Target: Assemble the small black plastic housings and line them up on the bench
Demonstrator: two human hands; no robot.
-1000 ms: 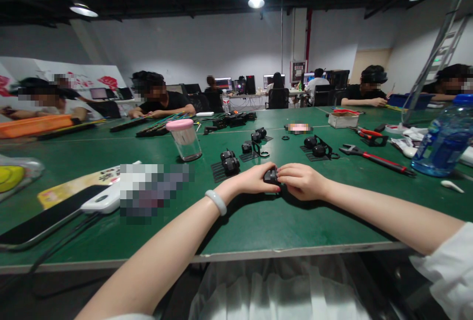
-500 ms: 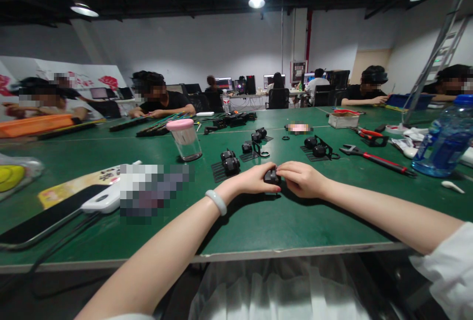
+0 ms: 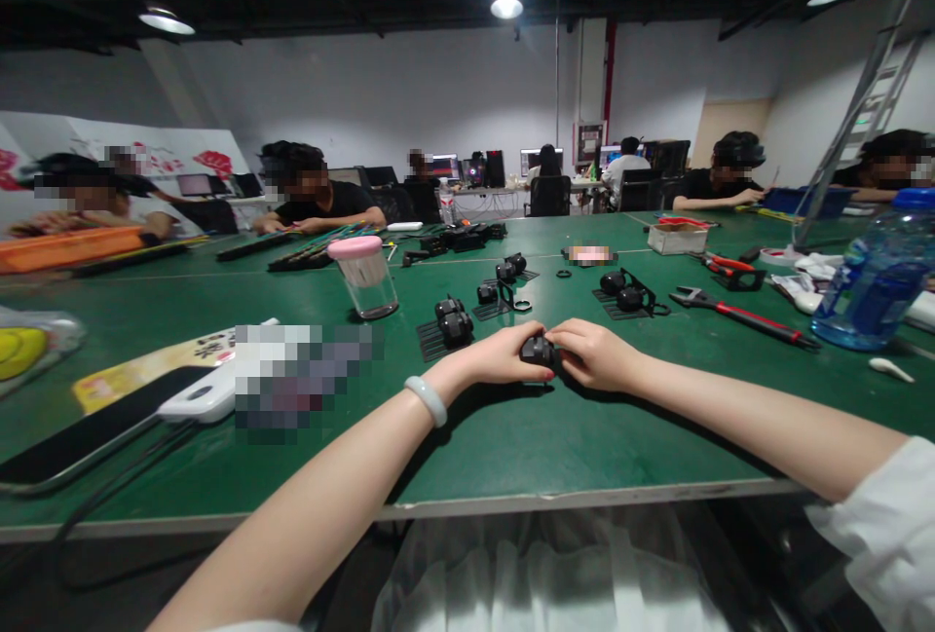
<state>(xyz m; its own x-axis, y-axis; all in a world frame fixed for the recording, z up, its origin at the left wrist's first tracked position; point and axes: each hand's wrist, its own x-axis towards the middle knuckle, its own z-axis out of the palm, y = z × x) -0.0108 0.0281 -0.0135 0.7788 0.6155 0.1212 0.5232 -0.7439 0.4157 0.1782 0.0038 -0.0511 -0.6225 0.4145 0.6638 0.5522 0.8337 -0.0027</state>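
Note:
A small black plastic part (image 3: 537, 351) sits low over the green table (image 3: 497, 457), between my two hands. My left hand (image 3: 504, 353) is closed round it from the left, thumb at the near side and fingers at the far side. Curled fingers of my right hand (image 3: 591, 352) press against its right side; whether they pinch a smaller piece is hidden. Beyond the hands lie similar black parts on slotted plates: one pair (image 3: 453, 320) at the left, others (image 3: 497, 295) in the middle, and a pair with a bracket (image 3: 629, 293) at the right.
Wrench-like pliers (image 3: 745, 316) with red-black handles and a blue water bottle (image 3: 873, 272) are at the right. A pink-lidded jar (image 3: 363, 277), a phone (image 3: 94, 427) and a white power bank (image 3: 208, 393) lie left. A white box (image 3: 678, 237) stands farther back. Several people work across the table.
My right fingers have shifted slightly against the black part, leaving more of its top showing. My left hand keeps its hold in nearly the same place.

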